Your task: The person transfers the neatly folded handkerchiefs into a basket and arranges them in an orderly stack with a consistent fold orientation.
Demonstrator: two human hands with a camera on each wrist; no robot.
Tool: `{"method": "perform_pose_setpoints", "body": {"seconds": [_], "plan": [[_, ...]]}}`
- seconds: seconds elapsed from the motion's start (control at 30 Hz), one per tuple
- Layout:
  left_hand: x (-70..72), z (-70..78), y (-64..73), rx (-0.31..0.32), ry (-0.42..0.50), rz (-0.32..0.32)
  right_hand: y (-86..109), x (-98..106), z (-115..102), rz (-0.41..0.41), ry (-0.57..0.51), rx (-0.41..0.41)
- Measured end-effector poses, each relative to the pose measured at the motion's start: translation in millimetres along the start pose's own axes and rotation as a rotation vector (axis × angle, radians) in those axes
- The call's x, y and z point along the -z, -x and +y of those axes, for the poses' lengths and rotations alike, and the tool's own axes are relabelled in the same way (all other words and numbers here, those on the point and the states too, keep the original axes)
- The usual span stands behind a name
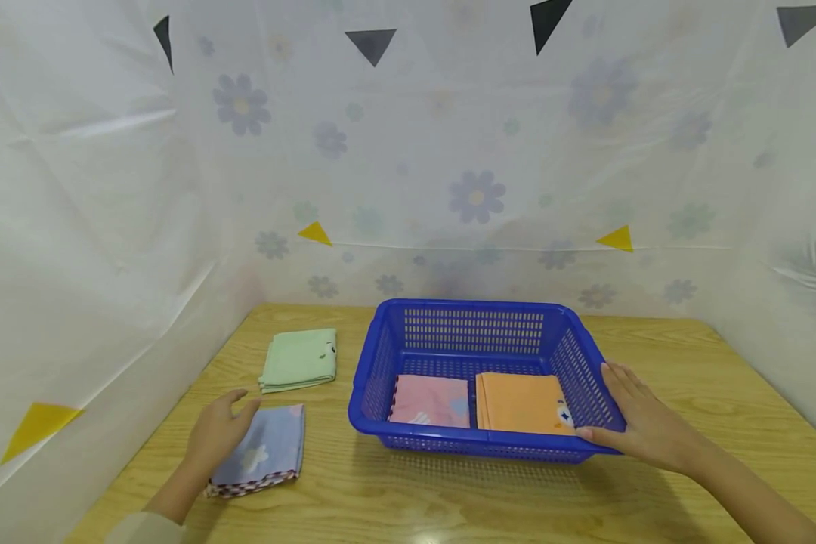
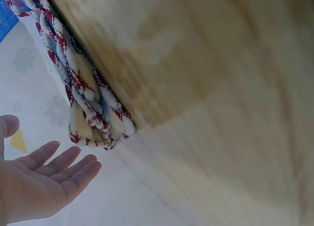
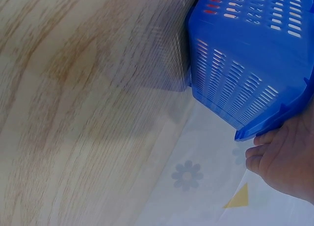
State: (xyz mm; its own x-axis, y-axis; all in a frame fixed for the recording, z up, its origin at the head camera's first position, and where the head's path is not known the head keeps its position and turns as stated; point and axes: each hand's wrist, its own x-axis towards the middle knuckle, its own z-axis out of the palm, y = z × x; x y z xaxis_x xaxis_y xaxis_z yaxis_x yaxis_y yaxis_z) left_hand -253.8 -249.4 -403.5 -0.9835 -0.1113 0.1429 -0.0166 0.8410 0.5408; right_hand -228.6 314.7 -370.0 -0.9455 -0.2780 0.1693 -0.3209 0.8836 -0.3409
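A folded blue cloth (image 1: pixel 265 446) with a white flower and a red-and-white braided edge lies on the table, its layered edge (image 2: pixel 93 98) large in the left wrist view. My left hand (image 1: pixel 221 431) is over its left side, fingers spread, holding nothing. My right hand (image 1: pixel 649 427) grips the right front corner of a blue plastic basket (image 1: pixel 425 437), thumb on the front rim and fingers along the right rim. Inside the basket, a folded pink cloth (image 1: pixel 430 400) lies left of a folded orange cloth (image 1: pixel 520 403). Behind the blue cloth is a folded light green cloth (image 1: pixel 299 359).
The wooden table (image 1: pixel 394 502) is enclosed at the back and sides by white sheeting (image 1: pixel 408 166) printed with flowers and triangles. The basket's slotted side wall (image 3: pixel 230 84) rises from the tabletop close to the back sheeting.
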Motion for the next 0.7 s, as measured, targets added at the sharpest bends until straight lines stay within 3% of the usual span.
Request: {"method": "perform_pose_setpoints", "body": {"seconds": [0.3, 0.7], "plan": [[8.7, -12.4, -5.8, 0.106, -0.062, -0.057, -0.1, 0, 0, 0.001, -0.010, 0.004], [21.0, -29.0, -8.0, 0.167, 0.074, -0.142, -0.3, -1, 1, -0.005, -0.021, 0.000]]}}
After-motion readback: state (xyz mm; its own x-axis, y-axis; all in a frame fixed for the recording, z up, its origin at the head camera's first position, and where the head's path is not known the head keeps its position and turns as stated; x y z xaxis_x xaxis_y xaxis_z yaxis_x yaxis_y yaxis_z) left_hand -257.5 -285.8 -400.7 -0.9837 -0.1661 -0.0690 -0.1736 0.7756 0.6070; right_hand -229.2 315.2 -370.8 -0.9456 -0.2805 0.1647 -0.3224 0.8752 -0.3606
